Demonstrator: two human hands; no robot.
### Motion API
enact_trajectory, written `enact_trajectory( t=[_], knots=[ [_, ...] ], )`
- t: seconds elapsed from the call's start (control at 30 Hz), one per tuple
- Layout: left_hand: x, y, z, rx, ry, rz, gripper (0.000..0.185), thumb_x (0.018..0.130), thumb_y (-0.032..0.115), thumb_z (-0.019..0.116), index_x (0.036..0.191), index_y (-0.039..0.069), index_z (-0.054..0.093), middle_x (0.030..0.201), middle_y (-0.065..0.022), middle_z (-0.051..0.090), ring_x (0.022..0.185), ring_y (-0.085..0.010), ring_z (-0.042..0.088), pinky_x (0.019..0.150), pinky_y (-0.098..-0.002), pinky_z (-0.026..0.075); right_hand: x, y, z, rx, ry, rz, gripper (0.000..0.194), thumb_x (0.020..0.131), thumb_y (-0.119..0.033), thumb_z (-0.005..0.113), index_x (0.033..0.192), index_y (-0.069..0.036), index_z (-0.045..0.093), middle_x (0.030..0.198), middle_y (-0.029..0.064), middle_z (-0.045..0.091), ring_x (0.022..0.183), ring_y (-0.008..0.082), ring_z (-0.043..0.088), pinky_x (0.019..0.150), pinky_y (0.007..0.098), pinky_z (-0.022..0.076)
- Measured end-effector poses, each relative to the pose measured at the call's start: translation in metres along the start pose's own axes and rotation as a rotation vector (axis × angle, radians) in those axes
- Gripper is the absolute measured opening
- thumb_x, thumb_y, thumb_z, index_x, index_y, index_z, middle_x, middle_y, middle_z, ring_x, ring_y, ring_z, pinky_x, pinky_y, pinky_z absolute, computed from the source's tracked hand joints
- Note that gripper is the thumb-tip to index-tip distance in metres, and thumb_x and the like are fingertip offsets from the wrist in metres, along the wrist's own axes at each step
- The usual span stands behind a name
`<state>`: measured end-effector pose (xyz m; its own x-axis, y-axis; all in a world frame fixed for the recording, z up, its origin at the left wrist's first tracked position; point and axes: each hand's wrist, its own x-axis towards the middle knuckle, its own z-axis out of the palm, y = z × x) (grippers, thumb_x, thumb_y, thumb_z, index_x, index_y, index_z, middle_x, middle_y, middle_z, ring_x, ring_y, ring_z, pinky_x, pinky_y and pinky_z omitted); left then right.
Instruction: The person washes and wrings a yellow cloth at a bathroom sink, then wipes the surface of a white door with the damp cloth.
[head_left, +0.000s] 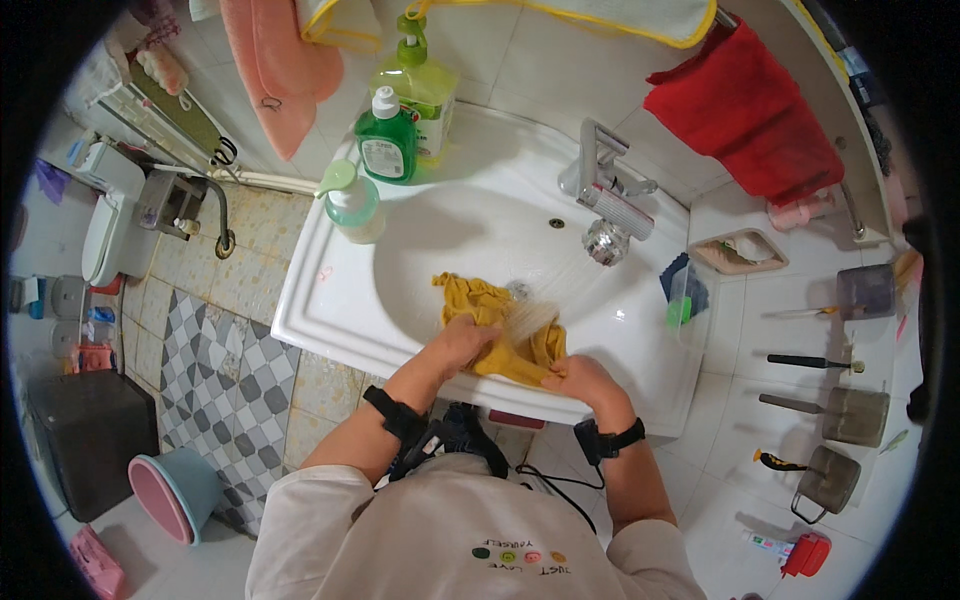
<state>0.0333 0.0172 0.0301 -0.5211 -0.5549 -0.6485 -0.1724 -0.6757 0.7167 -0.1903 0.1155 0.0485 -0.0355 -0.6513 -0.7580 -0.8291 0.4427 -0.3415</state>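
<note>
A wet mustard-yellow cloth (514, 367) is spread between my two hands over the front of the white washbasin (480, 217). My left hand (466, 346) grips its left part, thumb on top. At the right end, my right hand (589, 381) pinches the cloth's edge near the basin's front rim. Water sprays from the shower-style head (606, 241) of the chrome faucet (592, 169) onto the middle of the cloth. Part of the cloth lies in the bowl beside the metal drain (517, 290).
Left on the basin stand a pump bottle (352, 206), a green bottle (386, 142) and a larger yellow-green pump bottle (431, 90). A clear plastic box (694, 307) sits at the right edge. A red towel (742, 112) hangs above. Buckets (180, 487) stand on the floor.
</note>
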Motion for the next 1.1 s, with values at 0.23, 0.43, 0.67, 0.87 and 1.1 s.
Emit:
enact_trajectory(
  t=[0.23, 0.43, 0.67, 0.87, 1.1],
  knots=[
    [0.035, -0.006, -0.001, -0.377, 0.230, 0.016, 0.027, 0.084, 0.024, 0.057, 0.094, -0.001, 0.055, 0.089, -0.0098, 0.059, 0.074, -0.0205, 0.058, 0.064, -0.0345, 0.050, 0.006, -0.034, -0.016, 1.078, 0.381, -0.222, 0.016, 0.085, -0.016, 0.054, 0.090, -0.001, 0.059, 0.081, -0.0001, 0.056, 0.074, 0.0093, 0.050, 0.068, 0.0241, 0.0415],
    [0.078, -0.054, 0.041, -0.670, 0.174, 0.108, 0.021, 0.084, 0.016, 0.048, 0.098, 0.001, 0.053, 0.090, -0.0109, 0.058, 0.077, -0.0221, 0.057, 0.066, -0.0358, 0.049, 0.050, -0.083, 0.024, 0.540, 0.631, -0.308, 0.020, 0.084, -0.021, 0.055, 0.082, -0.001, 0.057, 0.072, 0.0094, 0.058, 0.064, 0.0203, 0.053, 0.062, 0.0298, 0.0442],
    [0.067, -0.044, 0.060, -0.243, 0.375, 0.265, 0.021, 0.082, 0.013, 0.047, 0.097, 0.000, 0.054, 0.089, -0.0116, 0.057, 0.081, -0.0228, 0.055, 0.067, -0.0346, 0.046, 0.077, -0.077, 0.032, 0.312, 1.020, -0.262, 0.031, 0.083, -0.032, 0.051, 0.076, -0.003, 0.057, 0.070, 0.0181, 0.058, 0.066, 0.0349, 0.057, 0.058, 0.0416, 0.0445],
    [0.055, -0.041, 0.061, -0.474, 0.398, 0.203, 0.027, 0.085, 0.023, 0.048, 0.095, -0.003, 0.052, 0.086, -0.0108, 0.057, 0.075, -0.0218, 0.056, 0.062, -0.0354, 0.048, 0.073, -0.073, 0.033, 0.424, 0.830, -0.162, 0.031, 0.080, -0.033, 0.054, 0.075, -0.003, 0.061, 0.071, 0.0205, 0.060, 0.065, 0.0345, 0.058, 0.059, 0.0403, 0.0452],
    [0.057, -0.044, 0.054, -0.539, 0.278, 0.070, 0.028, 0.084, 0.020, 0.051, 0.098, -0.004, 0.055, 0.088, -0.0120, 0.058, 0.077, -0.0193, 0.055, 0.067, -0.0323, 0.045, 0.071, -0.064, 0.040, 0.587, 0.782, -0.254, 0.031, 0.082, -0.029, 0.051, 0.079, -0.001, 0.062, 0.075, 0.0207, 0.062, 0.069, 0.0368, 0.058, 0.063, 0.0402, 0.0458]
  ],
)
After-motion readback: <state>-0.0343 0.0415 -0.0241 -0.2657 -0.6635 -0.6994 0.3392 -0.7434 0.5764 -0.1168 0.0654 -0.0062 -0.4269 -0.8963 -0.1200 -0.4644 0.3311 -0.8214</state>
